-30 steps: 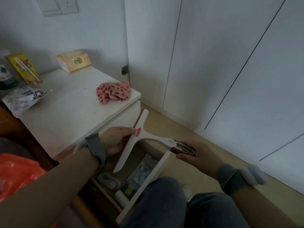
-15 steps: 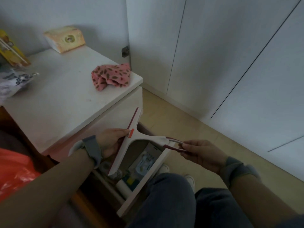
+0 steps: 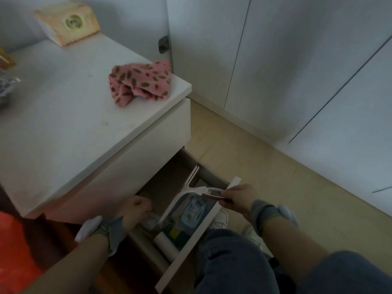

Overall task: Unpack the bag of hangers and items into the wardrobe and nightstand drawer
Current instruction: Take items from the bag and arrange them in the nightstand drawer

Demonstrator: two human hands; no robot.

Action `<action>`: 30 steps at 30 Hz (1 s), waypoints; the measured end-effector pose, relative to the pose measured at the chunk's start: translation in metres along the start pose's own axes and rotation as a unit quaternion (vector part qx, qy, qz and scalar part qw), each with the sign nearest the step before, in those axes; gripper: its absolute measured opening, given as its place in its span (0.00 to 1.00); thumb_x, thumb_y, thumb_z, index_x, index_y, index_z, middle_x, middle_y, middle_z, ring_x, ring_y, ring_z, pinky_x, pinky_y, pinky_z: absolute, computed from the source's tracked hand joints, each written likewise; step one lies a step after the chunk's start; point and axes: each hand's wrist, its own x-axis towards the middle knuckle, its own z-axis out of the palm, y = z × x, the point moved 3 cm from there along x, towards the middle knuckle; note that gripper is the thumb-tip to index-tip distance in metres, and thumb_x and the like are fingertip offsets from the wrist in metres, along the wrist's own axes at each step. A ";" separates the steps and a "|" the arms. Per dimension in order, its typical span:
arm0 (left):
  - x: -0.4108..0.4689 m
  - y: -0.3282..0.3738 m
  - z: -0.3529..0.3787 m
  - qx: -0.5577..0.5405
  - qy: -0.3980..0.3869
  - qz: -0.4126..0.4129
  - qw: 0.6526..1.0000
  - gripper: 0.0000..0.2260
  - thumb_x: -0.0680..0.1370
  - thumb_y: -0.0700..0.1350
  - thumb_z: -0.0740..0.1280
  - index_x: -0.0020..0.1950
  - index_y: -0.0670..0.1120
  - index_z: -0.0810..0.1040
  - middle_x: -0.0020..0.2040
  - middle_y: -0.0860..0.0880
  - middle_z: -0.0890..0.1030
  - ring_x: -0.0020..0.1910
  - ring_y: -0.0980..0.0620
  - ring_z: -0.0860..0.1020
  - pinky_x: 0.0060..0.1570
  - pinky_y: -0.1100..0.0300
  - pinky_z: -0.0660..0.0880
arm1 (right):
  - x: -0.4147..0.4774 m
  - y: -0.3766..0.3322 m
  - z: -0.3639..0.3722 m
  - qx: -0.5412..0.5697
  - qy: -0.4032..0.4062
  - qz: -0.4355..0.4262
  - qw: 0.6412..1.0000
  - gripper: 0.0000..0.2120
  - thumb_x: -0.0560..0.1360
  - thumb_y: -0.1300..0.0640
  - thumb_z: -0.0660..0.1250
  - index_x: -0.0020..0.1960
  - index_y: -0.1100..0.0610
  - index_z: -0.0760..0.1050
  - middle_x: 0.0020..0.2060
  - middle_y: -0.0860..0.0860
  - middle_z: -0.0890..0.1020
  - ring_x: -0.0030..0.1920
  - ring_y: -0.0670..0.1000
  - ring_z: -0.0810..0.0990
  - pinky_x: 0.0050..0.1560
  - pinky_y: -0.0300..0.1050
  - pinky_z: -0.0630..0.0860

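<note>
Squeegee (image 3: 192, 188): low over open drawer (image 3: 187, 253). Blade runs roughly parallel to drawer's front panel, handle crosses front rim. Prob. turned that way so the long blade drops in w/o catching the sides.
Right hand (image 3: 237, 198): fingers wrapped round squeegee's red handle, just above front rim. Gripping the far end likely gives steering while blade goes in.
Left hand (image 3: 135, 209): inside drawer at its left side, near blade's lower end. Fingers turned away from camera, so can't tell if holding anything or just clearing room.
Drawer contents: white roll (image 3: 165, 244) by front-left corner, blue packet (image 3: 196, 209) mid-drawer under squeegee. Rest too dark to read.
Nightstand (image 3: 74, 115): spotted pink cloth (image 3: 140, 83) near top's right edge, tissue pack (image 3: 67, 22) at back edge. Stuff at left edge cut off.
Bag (image 3: 12, 251): orange, only a sliver at bottom-left. Contents hidden.
Wardrobe (image 3: 297, 60): doors shut, no hangers in view.
</note>
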 end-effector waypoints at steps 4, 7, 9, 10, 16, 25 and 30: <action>0.027 -0.029 -0.005 0.071 0.011 0.024 0.997 0.02 0.72 0.45 0.69 0.41 0.51 0.81 0.48 0.44 0.83 0.51 0.43 0.80 0.58 0.46 0.75 | 0.041 0.007 0.034 -0.042 0.012 -0.002 0.999 0.05 0.73 0.64 0.69 0.46 0.67 0.80 0.34 0.57 0.80 0.36 0.54 0.81 0.44 0.47 0.83; 0.030 -0.028 -0.005 0.086 0.019 0.015 0.996 0.08 0.75 0.39 0.67 0.41 0.51 0.80 0.46 0.45 0.83 0.49 0.47 0.80 0.55 0.53 0.74 | 0.066 0.019 0.053 -0.048 0.013 -0.004 0.999 0.06 0.73 0.61 0.70 0.38 0.59 0.80 0.35 0.56 0.82 0.40 0.56 0.83 0.49 0.53 0.82; 0.038 -0.031 -0.001 0.091 0.020 0.003 0.996 0.07 0.75 0.38 0.67 0.42 0.50 0.80 0.47 0.44 0.82 0.49 0.46 0.79 0.54 0.55 0.73 | 0.083 0.028 0.067 -0.023 0.014 0.008 1.000 0.10 0.73 0.62 0.70 0.33 0.56 0.77 0.37 0.58 0.82 0.42 0.58 0.83 0.50 0.55 0.81; 0.045 -0.035 0.001 0.086 0.018 0.003 0.996 0.06 0.75 0.38 0.67 0.44 0.49 0.79 0.47 0.44 0.82 0.50 0.46 0.79 0.55 0.55 0.73 | 0.094 0.033 0.075 0.008 0.009 0.017 1.000 0.11 0.73 0.63 0.69 0.33 0.57 0.76 0.36 0.58 0.82 0.39 0.58 0.82 0.49 0.54 0.81; 0.095 -0.063 0.012 0.086 0.018 -0.011 0.996 0.06 0.75 0.36 0.67 0.50 0.44 0.80 0.49 0.41 0.83 0.51 0.43 0.80 0.55 0.53 0.74 | 0.142 0.056 0.106 0.111 0.006 0.079 0.991 0.05 0.74 0.64 0.69 0.39 0.61 0.78 0.34 0.56 0.80 0.34 0.51 0.80 0.30 0.37 0.77; 0.136 -0.096 0.025 0.115 0.006 -0.013 0.993 0.07 0.75 0.35 0.66 0.51 0.42 0.80 0.49 0.42 0.81 0.52 0.45 0.78 0.51 0.59 0.69 | 0.176 0.079 0.135 0.240 -0.032 0.146 0.959 0.02 0.74 0.66 0.67 0.46 0.63 0.77 0.41 0.56 0.79 0.40 0.52 0.79 0.36 0.37 0.81; 0.141 -0.111 0.024 0.078 0.003 -0.042 0.996 0.06 0.76 0.32 0.64 0.49 0.40 0.78 0.47 0.42 0.80 0.50 0.46 0.76 0.48 0.62 0.70 | 0.192 0.061 0.172 0.278 -0.061 0.131 0.950 0.12 0.76 0.69 0.62 0.60 0.68 0.72 0.51 0.60 0.74 0.48 0.56 0.75 0.52 0.45 0.77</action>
